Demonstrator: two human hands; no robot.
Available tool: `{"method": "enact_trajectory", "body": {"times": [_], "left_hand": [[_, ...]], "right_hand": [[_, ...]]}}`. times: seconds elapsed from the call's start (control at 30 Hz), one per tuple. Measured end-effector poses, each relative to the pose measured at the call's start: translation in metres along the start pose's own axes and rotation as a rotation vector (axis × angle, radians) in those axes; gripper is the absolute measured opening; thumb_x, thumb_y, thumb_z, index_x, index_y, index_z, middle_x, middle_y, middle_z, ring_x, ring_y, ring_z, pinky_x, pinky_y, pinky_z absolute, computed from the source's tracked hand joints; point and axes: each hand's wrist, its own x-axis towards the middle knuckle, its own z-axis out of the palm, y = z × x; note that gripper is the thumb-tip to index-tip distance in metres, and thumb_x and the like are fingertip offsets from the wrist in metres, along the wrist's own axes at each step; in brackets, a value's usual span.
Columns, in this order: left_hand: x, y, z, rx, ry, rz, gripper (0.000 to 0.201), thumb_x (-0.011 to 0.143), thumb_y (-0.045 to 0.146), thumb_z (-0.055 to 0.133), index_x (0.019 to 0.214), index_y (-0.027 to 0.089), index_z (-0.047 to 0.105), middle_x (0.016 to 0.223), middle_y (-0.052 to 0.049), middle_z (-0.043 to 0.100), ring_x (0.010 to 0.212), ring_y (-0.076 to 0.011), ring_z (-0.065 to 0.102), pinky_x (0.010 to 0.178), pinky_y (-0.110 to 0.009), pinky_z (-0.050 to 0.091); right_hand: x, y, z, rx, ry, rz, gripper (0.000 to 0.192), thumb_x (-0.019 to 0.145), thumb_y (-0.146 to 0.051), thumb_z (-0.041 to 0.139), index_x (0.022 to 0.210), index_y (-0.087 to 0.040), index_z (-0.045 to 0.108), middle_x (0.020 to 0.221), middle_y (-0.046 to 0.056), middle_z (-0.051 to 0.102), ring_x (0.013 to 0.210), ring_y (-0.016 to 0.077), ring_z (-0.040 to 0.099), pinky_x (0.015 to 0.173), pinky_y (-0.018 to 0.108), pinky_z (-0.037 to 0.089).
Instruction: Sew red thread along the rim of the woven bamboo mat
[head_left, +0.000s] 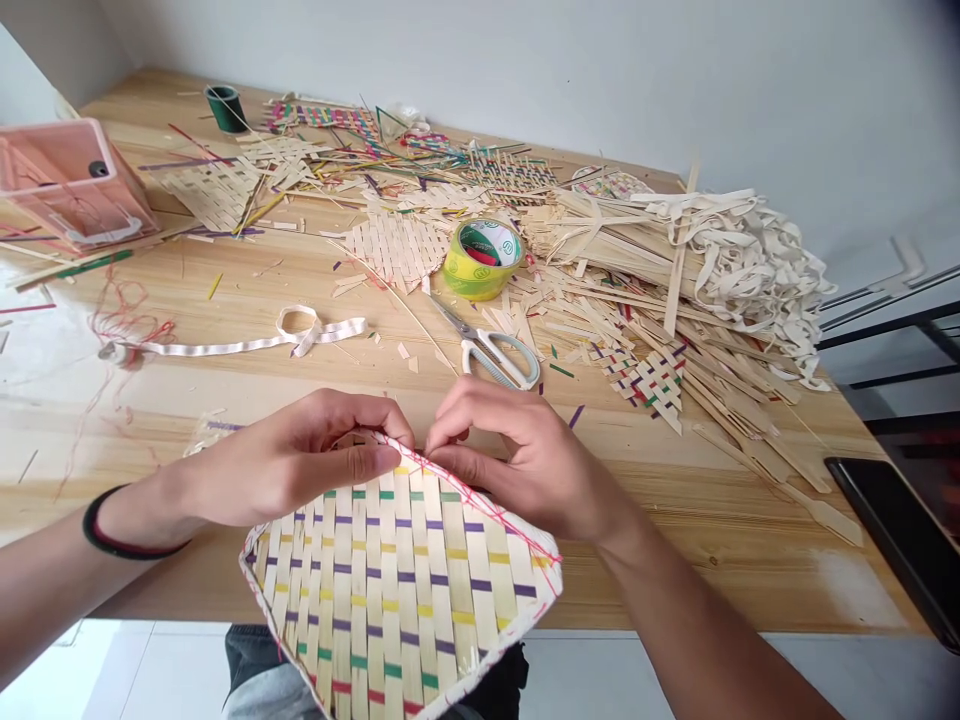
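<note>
A woven bamboo-strip panel (397, 580) with purple, green, yellow and red strips is held up over the table's front edge. White binding tape (551, 570) runs round its rim, and pink thread (491, 503) crosses it in stitches. With thumb and fingers, my left hand (300, 460) grips the panel's upper rim. Right beside it, my right hand (517, 460) is closed in a pinch against the same rim. Whatever sits between the right fingertips is too small or hidden to make out. Beyond my hands lie white-handled scissors (487, 345), their blades pointing away.
Behind the scissors stands a roll of yellow tape (480, 262). Bamboo strips (600, 235) and bundled white cloth tape (757, 260) fill the right side. A pink box (75, 180), loose pink thread (127, 310) and a white ribbon (225, 347) lie left. A black phone (892, 540) rests near the right edge.
</note>
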Motion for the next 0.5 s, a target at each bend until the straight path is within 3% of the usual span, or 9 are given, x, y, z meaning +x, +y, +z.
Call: {"method": "enact_trajectory", "body": {"times": [0.3,0.5], "left_hand": [[0.0017,0.0028,-0.0012,0.154,-0.010,0.052,0.026,0.106,0.027,0.053,0.090,0.012,0.068,0.079,0.002,0.059,0.069,-0.0098,0.049,0.060,-0.019,0.039],[0.0008,0.0032,-0.0019,0.189,0.004,0.011,0.025,0.104,0.031,0.056,0.097,0.012,0.071,0.083,-0.001,0.064,0.072,-0.0119,0.054,0.063,-0.021,0.042]], "right_hand": [[0.0003,-0.0026,-0.0015,-0.054,-0.019,-0.058,0.015,0.101,-0.011,0.066,0.088,-0.017,0.071,0.085,0.003,0.070,0.081,0.0147,0.062,0.076,0.030,0.050],[0.0006,-0.0042,-0.0033,-0.062,-0.033,-0.041,0.014,0.100,-0.011,0.066,0.089,-0.018,0.071,0.085,0.003,0.071,0.081,0.0155,0.063,0.075,0.031,0.050]]}}
